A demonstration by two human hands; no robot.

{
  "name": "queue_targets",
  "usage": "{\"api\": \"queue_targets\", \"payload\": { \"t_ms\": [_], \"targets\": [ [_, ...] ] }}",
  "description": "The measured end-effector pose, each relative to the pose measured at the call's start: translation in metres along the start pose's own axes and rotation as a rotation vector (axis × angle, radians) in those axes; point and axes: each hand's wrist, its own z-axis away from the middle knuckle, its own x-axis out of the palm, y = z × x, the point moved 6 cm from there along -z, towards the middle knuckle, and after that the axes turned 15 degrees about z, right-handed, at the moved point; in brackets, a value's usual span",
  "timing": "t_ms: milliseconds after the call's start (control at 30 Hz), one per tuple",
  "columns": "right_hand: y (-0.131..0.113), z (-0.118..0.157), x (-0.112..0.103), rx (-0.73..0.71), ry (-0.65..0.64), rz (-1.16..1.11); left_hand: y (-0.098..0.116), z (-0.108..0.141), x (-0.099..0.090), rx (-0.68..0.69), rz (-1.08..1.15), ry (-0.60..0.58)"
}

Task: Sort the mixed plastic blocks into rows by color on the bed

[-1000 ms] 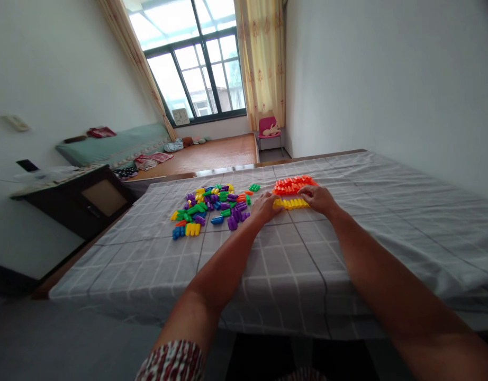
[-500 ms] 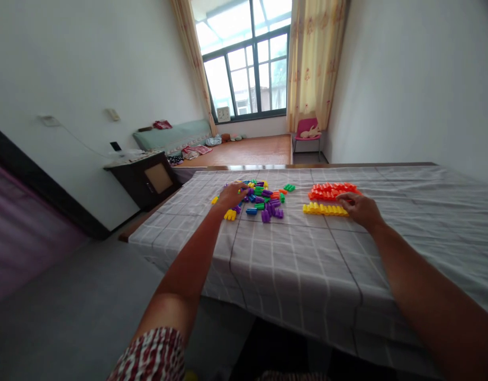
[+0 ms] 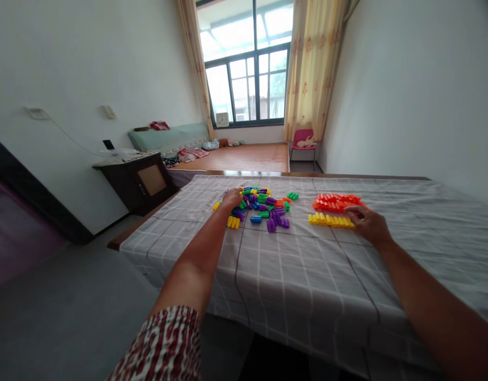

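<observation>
On the checked cloth lies a loose pile of small plastic pieces [image 3: 263, 206] in purple, green, blue, yellow and orange. My left hand [image 3: 232, 198] is at the pile's left side, its fingers closed among the pieces; what they hold is too small to make out. To the right, orange-red pieces [image 3: 335, 201] lie in a long group. A row of yellow pieces [image 3: 330, 220] runs just in front of them. My right hand [image 3: 367, 222] rests at the right end of the yellow row, fingers pressed together, and whether a piece is between them is hidden.
A grey checked cloth [image 3: 299, 264] covers the table. A dark cabinet [image 3: 127, 180] stands at the left wall. Beyond the table are a low bed [image 3: 252, 156] and a pink chair [image 3: 303, 138] by the window.
The view has tilted up slightly. My left hand's fingers have drawn together at the left of the pile. My right hand stays by the yellow row's right end.
</observation>
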Motion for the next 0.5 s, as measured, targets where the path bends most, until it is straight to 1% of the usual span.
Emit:
{"api": "queue_targets", "payload": {
  "t_ms": [67, 100, 200, 333, 433, 500],
  "targets": [
    [0.004, 0.001, 0.000, 0.011, 0.003, 0.004, -0.011, -0.015, 0.004, -0.089, -0.037, -0.062],
    [0.005, 0.001, 0.000, 0.015, 0.003, 0.001, -0.015, -0.020, 0.005, -0.102, -0.048, -0.092],
    [0.005, 0.000, 0.002, 0.019, -0.018, -0.012, -0.021, -0.028, 0.007, -0.060, -0.025, -0.141],
    [0.003, -0.001, 0.005, 0.018, -0.052, -0.030, -0.020, -0.027, 0.008, 0.003, 0.003, -0.193],
    [0.002, -0.001, 0.008, 0.006, -0.050, -0.054, -0.015, -0.021, 0.012, 0.064, 0.023, -0.296],
    [0.002, -0.001, 0.009, -0.002, -0.047, -0.070, -0.014, -0.016, 0.013, 0.082, 0.041, -0.349]
  ]
}}
